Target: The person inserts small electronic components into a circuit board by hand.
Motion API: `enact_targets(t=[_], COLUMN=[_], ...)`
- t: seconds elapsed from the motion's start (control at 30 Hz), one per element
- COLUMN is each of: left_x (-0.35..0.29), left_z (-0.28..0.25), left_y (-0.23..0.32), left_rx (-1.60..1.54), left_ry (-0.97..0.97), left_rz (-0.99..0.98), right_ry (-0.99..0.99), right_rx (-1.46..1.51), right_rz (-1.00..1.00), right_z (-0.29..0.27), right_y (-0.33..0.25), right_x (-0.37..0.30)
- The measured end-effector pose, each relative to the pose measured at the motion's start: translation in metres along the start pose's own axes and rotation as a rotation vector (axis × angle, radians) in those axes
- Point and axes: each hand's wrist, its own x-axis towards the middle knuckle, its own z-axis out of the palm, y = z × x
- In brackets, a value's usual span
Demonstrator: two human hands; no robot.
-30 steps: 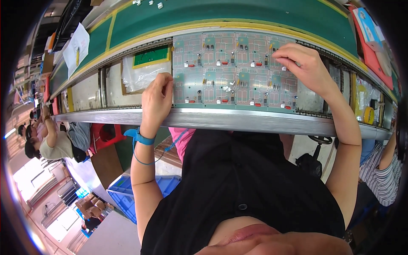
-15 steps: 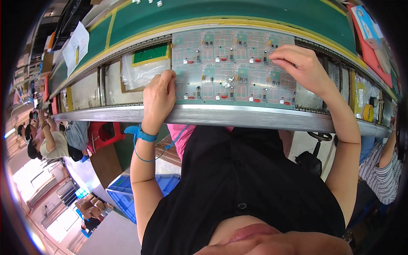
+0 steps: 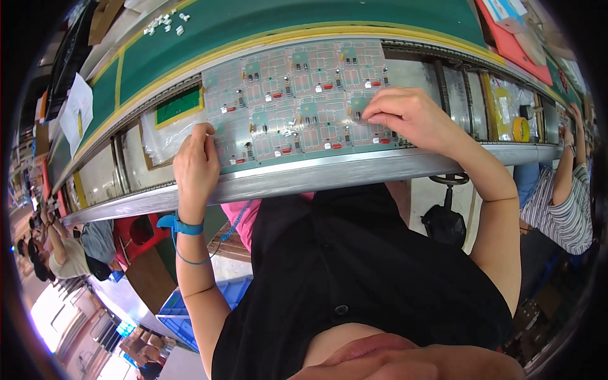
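Note:
A wide panel of joined circuit boards (image 3: 278, 104) lies across the metal rails in front of me, carrying red, white and black components in rows. Small loose white parts (image 3: 290, 133) rest on its middle. My left hand (image 3: 196, 166), with a blue wrist strap (image 3: 190, 227), is closed at the panel's left edge; its fingertips are hidden. Over the near right section of the panel, my right hand (image 3: 411, 119) is closed in a pinch, thumb against forefinger. Anything between those fingertips is too small to make out.
Beyond the rail, white pieces (image 3: 166, 24) lie on a green surface (image 3: 266, 22). A green board with a yellow border (image 3: 180, 107) sits left of the panel. A yellow tape roll (image 3: 520, 130) is at right. Other people work at both sides; a striped sleeve (image 3: 557, 212) shows right.
My right hand has come from the panel's far right section to its near right section, still pinched. My left hand stays at the left edge. The whole view has shifted and tilted.

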Motion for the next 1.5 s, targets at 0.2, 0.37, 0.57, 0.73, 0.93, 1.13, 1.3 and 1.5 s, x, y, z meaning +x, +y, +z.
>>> enact_targets(t=[0.2, 0.37, 0.57, 0.73, 0.93, 1.13, 1.3, 1.5], left_x=[-0.001, 0.000, -0.002, -0.002, -0.003, -0.010, -0.008, -0.027], left_z=[-0.001, -0.003, -0.002, -0.001, -0.002, 0.000, -0.004, 0.014], left_y=[0.001, 0.002, 0.000, 0.002, 0.004, 0.001, 0.000, -0.039], left_rx=[0.002, 0.000, 0.001, 0.025, 0.014, -0.021, -0.098, -0.179], left_ry=[0.020, 0.003, -0.010, 0.019, 0.050, 0.060, 0.169, 0.166], left_rz=[-0.002, -0.016, -0.027, -0.004, -0.030, -0.117, -0.171, -0.367], right_ry=[-0.055, -0.040, 0.020, 0.188, 0.103, 0.039, 0.021, -0.017], right_rx=[0.019, -0.037, -0.087, -0.159, -0.097, -0.102, -0.143, -0.045], right_rz=[0.121, 0.020, 0.022, 0.129, 0.171, 0.119, 0.082, -0.061], right_z=[0.007, 0.016, 0.010, -0.005, -0.009, 0.000, -0.001, 0.013], right_y=[-0.004, -0.002, -0.003, 0.006, 0.016, 0.020, 0.019, 0.037], right_x=[-0.006, -0.010, -0.011, -0.008, -0.001, 0.011, 0.013, 0.013])
